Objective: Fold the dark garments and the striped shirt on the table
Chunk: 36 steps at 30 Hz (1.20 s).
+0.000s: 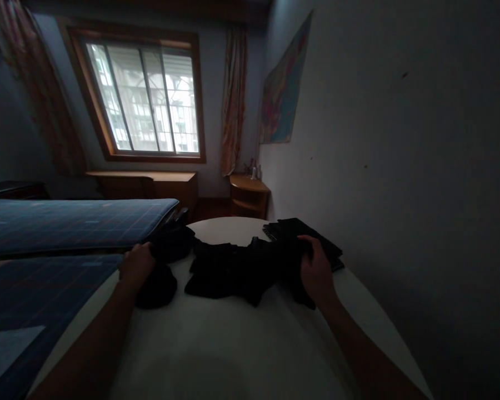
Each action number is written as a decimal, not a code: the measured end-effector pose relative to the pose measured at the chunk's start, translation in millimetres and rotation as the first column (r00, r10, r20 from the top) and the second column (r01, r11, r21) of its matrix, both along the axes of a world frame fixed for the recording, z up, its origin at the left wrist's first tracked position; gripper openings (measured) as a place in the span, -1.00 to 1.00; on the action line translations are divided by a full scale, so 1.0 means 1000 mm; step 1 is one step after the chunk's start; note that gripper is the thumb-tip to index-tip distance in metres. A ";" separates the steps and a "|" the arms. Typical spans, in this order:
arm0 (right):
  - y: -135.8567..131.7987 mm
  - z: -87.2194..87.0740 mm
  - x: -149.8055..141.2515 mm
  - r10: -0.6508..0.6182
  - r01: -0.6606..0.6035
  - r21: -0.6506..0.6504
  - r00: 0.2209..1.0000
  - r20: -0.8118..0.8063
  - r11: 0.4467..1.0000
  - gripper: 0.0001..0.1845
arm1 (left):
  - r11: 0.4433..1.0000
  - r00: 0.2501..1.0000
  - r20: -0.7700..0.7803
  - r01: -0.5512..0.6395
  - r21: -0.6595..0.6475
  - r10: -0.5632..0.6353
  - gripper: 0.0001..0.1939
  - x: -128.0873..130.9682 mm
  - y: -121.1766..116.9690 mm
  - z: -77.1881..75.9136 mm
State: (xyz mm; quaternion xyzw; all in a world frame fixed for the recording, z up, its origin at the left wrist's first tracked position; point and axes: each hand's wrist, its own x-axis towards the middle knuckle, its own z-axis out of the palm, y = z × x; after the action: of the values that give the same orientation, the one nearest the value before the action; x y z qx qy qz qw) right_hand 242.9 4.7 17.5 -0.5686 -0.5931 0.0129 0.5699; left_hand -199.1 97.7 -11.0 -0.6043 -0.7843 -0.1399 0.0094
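Observation:
Across the round white table (233, 355) lies a spread black garment (233, 272); the dim light hides what kind it is. My right hand (319, 275) has its fingers curled over the garment's right end. At the left, beside the table's edge, my left hand (137, 266) is closed on a bunched black cloth (173, 241). Part of that dark cloth hangs below the fingers, and its folds cannot be made out. Behind my right hand sits a flat stack of folded black clothes (298, 228).
Blue plaid mattresses (66, 225) lie to the left, close to the table. A wall (400, 222) stands near on the right. Farther off are a wooden desk (173, 178) under a window (145, 100) and a corner shelf (250, 184).

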 end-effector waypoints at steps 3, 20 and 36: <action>-0.001 0.002 0.003 0.002 -0.002 -0.043 1.000 0.003 0.999 -0.57 | 0.995 0.991 -0.121 -0.050 0.086 0.060 -0.60 0.010 0.000 0.006; -0.032 0.005 -0.037 0.515 -0.094 -0.646 0.693 0.504 0.758 -0.93 | 0.680 0.679 -0.053 0.733 -0.018 -0.732 -0.57 0.119 -0.030 0.014; -0.010 0.060 -0.046 0.646 -0.253 -0.724 0.687 0.333 0.642 -0.68 | 0.803 0.824 0.176 0.565 -0.189 -0.539 -0.76 0.119 -0.014 0.019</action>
State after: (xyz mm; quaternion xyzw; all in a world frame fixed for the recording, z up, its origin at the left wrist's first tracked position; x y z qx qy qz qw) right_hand 197.0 -4.9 77.4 -0.5242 -0.8215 0.1893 0.1202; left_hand -80.1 83.6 7.5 -0.7942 -0.5843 -0.0776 -0.1474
